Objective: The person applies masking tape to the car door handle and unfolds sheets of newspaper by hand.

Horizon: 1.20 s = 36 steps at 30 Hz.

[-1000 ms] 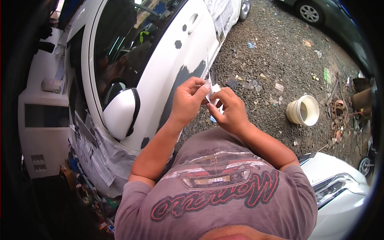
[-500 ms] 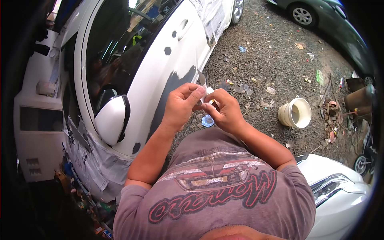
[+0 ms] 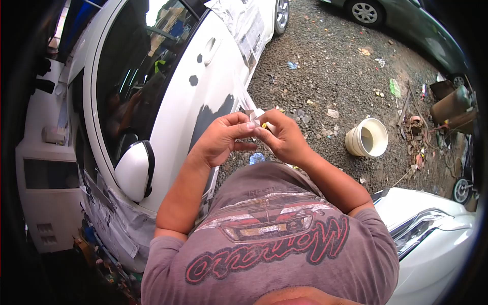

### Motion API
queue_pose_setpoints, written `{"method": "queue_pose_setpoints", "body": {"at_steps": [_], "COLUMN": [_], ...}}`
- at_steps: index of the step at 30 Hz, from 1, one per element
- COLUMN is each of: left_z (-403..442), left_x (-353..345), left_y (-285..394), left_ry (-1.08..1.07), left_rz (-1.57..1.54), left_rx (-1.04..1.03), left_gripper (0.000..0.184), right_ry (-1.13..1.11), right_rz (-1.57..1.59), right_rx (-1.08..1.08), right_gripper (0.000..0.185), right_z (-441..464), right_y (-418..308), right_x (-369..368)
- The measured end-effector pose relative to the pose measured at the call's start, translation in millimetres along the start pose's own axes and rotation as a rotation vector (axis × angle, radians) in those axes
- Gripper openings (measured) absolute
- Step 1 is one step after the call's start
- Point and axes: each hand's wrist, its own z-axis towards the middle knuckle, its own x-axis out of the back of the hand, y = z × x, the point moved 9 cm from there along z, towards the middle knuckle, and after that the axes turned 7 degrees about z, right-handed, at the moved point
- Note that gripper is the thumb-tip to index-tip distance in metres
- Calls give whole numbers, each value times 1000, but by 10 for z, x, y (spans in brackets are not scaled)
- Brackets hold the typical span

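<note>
My left hand (image 3: 221, 140) and my right hand (image 3: 284, 137) meet in front of my waist. Between their fingertips is a small, thin grey piece of sandpaper (image 3: 252, 118), creased and bent, its lower part covered by my fingers. Both hands pinch it between thumb and forefinger; the lower fingers of my left hand stick out loosely. Beyond my left hand stands the white car door (image 3: 175, 119), with a large dull grey patch (image 3: 209, 118) and smaller dark grey spots near its handle (image 3: 211, 52). A white object shows partly behind my right fingers; I cannot tell what it is.
A cream bucket (image 3: 356, 141) stands on the gravel (image 3: 315, 51) to my right. The side mirror (image 3: 133, 170) juts out on my left. Masking paper (image 3: 239, 25) covers the car's rear part. A white car front (image 3: 432, 234) is close at right, a dark green car (image 3: 406, 30) farther off.
The sheet stood up tall between my fingers before; now it is folded down small. My left hand's fingers have opened out somewhat. The view has shifted, so the surroundings sit differently.
</note>
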Motion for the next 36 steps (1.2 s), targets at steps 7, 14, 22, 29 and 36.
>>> {"method": "queue_pose_setpoints", "body": {"at_steps": [7, 14, 22, 29, 36], "left_z": [68, -141, -1258, -3223, -5393], "left_x": [10, 1014, 2174, 3284, 2729], "left_y": [47, 616, 1981, 2985, 3674], "left_ry": [4, 593, 1203, 1896, 2243], "left_rz": [20, 78, 528, 1035, 1293], "left_rx": [-40, -644, -917, -857, -769], "left_gripper": [2, 10, 39, 21, 27], "right_ry": [-17, 265, 330, 152, -104], "right_rz": [111, 224, 387, 453, 512], "right_rx": [-108, 33, 371, 419, 292], "right_gripper": [22, 18, 19, 21, 28], "right_z": [92, 587, 1214, 1453, 1805], "right_y": [148, -95, -1355, -2050, -2167], "right_x": [165, 929, 1923, 1750, 1216]}}
